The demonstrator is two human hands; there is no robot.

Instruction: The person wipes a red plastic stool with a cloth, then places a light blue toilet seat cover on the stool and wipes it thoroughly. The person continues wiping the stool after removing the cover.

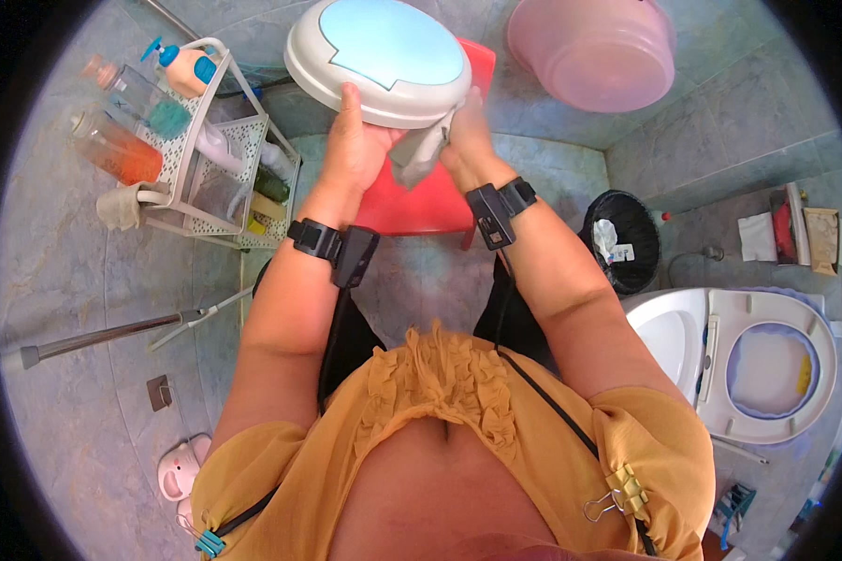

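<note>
An oval white object [309,70] with a light blue panel on top is held up in front of me; I cannot tell its exact kind. My left hand [357,145] grips its near edge, thumb up along the side and the other fingers partly under it. At its right edge, my right hand [468,131] holds a grey cloth [419,154] against the rim, and the cloth hangs down between my hands. A red plastic stool [412,201] stands beneath, partly covered by my hands and the object.
A white shelf rack [201,154] with several bottles stands at the left. A pink basin [594,51] is at the far right. A black waste bin [624,243] stands beside the toilet [674,327] on the right. Pink slippers [180,467] lie at lower left.
</note>
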